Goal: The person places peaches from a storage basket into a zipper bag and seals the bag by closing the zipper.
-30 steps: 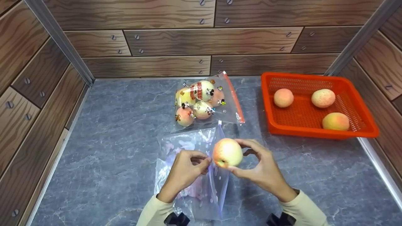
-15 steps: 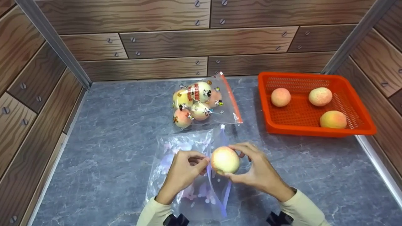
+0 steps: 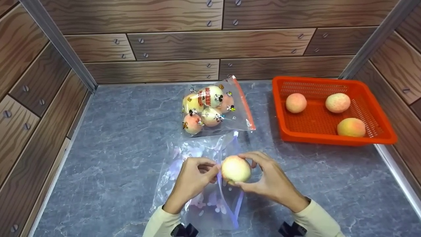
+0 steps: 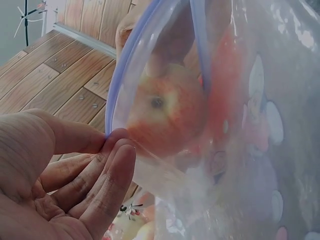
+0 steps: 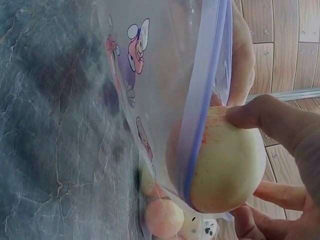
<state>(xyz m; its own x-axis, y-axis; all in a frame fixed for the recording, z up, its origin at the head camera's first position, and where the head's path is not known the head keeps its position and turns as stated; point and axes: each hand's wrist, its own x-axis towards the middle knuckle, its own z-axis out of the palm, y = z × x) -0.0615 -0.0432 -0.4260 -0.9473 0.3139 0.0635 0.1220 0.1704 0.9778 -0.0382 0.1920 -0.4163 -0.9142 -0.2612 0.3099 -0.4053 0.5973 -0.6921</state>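
Note:
My left hand (image 3: 197, 177) pinches the purple zip edge of a clear zip bag (image 3: 210, 210) between thumb and fingers, and the bag's mouth gapes toward the right. A pale yellow apple (image 3: 235, 169) with red streaks is held between the thumb and fingers of my right hand (image 3: 273, 177). In the right wrist view the apple (image 5: 230, 165) sits partly inside the mouth, one side showing through the plastic. The left wrist view shows its stem hollow through the bag film (image 4: 260, 165), which bears pastel cartoon prints.
Behind the hands lies a clear bag with a red zip (image 3: 244, 105), holding several fruits. An orange plastic basket (image 3: 281, 125) at the right holds three peach-like fruits, one of them (image 3: 296, 102) near its left wall. Wood-patterned panels (image 3: 171, 46) enclose the grey marbled table (image 3: 108, 148).
My right hand has brought the apple slightly left and nearer to me, against the bag's mouth, and turned it so its stem hollow no longer shows from above. The left hand keeps its pinch.

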